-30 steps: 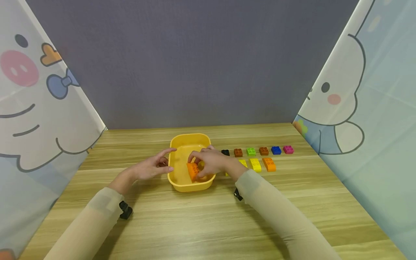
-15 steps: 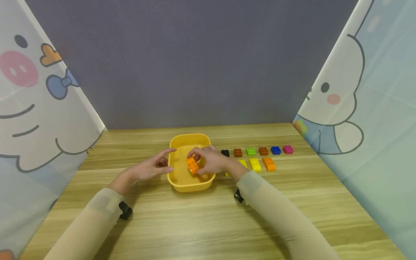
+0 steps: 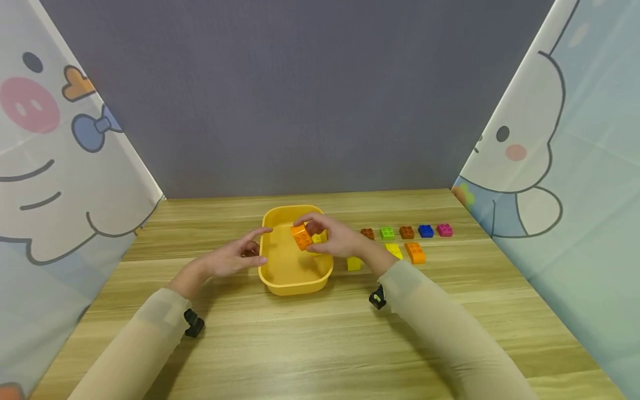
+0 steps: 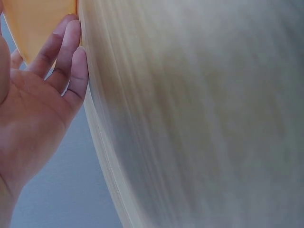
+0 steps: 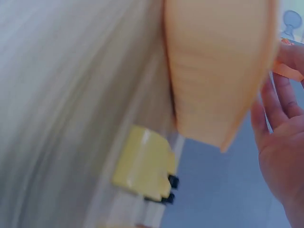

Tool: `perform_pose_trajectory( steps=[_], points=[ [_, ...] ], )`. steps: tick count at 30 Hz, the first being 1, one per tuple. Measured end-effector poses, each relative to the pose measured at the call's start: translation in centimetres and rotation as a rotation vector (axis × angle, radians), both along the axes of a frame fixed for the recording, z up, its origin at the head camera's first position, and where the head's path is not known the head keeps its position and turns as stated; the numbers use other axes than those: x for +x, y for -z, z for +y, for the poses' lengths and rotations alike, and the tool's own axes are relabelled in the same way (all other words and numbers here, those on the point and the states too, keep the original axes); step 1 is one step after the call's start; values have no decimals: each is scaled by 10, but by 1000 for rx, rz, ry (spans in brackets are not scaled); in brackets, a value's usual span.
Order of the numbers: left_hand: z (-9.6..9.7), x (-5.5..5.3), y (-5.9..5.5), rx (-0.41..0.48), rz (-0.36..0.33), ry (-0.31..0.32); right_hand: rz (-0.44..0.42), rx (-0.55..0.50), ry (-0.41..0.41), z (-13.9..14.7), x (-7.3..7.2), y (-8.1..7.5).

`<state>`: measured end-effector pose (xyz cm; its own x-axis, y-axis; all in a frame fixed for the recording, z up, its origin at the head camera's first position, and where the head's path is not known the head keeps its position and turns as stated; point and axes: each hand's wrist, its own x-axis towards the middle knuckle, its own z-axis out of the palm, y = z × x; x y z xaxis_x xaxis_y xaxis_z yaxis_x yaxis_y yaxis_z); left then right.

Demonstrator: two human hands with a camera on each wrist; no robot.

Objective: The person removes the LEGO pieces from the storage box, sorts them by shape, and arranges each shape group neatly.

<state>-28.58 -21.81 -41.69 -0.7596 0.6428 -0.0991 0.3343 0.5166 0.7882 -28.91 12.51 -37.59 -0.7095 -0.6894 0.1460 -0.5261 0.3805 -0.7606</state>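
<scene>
My right hand (image 3: 332, 236) pinches an orange toy building brick (image 3: 302, 236) between thumb and fingers, over the right half of a yellow plastic bin (image 3: 295, 289). A yellow brick (image 3: 317, 239) shows inside the bin, partly behind that hand. At the bin's left side is my left hand (image 3: 227, 258), its thumb and index finger reaching over the rim. The left wrist view shows its other fingers (image 4: 71, 35) lying fairly straight along the bin's outer wall. In the right wrist view the held orange brick (image 5: 287, 71) is mostly hidden by the fingers.
Right of the bin, bricks stand in two rows on the wooden table (image 3: 300, 344). Brown, lime green (image 3: 387, 233), blue (image 3: 426, 230) and pink (image 3: 444, 229) ones form the back row. Yellow (image 3: 353, 263) and orange (image 3: 415, 253) ones make up the front row, partly behind my right forearm.
My right hand has lifted the orange brick from low in the bin and turned it, moving up and slightly right. The left hand has stayed at the bin's left rim.
</scene>
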Motion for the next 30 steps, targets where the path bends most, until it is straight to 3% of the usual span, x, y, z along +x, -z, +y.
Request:
perform_pose_trajectory(
  steps=[5, 14, 23, 30],
  points=[
    [0, 0, -1, 8, -3, 1, -82, -92, 0, 26, 9, -14],
    [-1, 2, -1, -8, 8, -2, -39, -97, 122, 96, 23, -24],
    [0, 2, -1, -2, 14, 17, -26, -88, 261, 179, 34, -16],
    [1, 3, -3, -9, 14, 15, -1, -46, 337, 226, 43, -3]
  ],
)
